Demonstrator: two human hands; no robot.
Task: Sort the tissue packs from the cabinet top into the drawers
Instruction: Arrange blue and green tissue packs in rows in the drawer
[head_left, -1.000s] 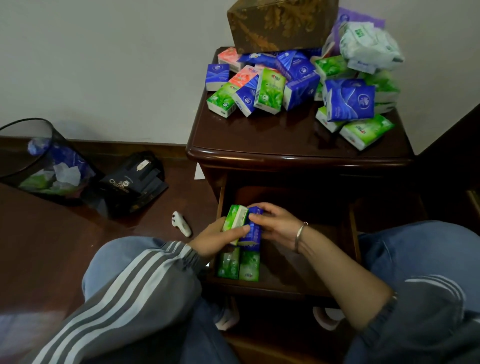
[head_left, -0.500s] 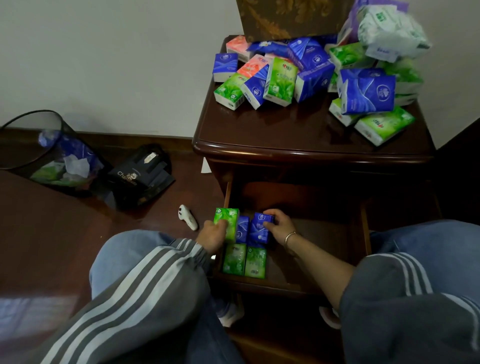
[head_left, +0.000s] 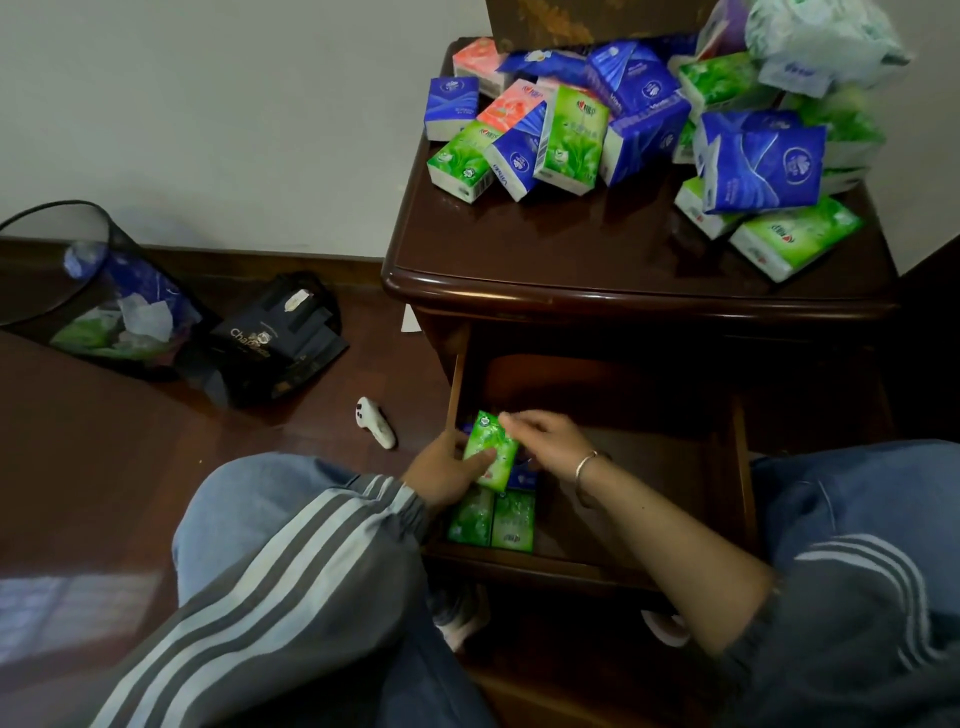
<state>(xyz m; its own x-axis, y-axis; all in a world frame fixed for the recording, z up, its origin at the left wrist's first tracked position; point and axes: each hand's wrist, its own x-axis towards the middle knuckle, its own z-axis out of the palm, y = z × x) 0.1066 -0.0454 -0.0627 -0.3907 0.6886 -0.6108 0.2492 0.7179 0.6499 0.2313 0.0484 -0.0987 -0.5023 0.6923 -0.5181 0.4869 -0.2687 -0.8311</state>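
Inside the open drawer of the dark wooden cabinet, my left hand grips a green tissue pack from its left side. My right hand pinches the same pack at its top edge. Two green packs lie flat at the drawer's front left, and a blue pack shows partly under the held one. On the cabinet top is a heap of several blue, green and pink tissue packs.
A brown patterned box stands at the back of the cabinet top. On the floor to the left are a black mesh bin, a black bag and a small white object. My knees frame the drawer.
The blue packs have gone down into the drawer. The green pack, earlier held upright at the drawer's left by my left hand, is now tilted over them with both hands on it.
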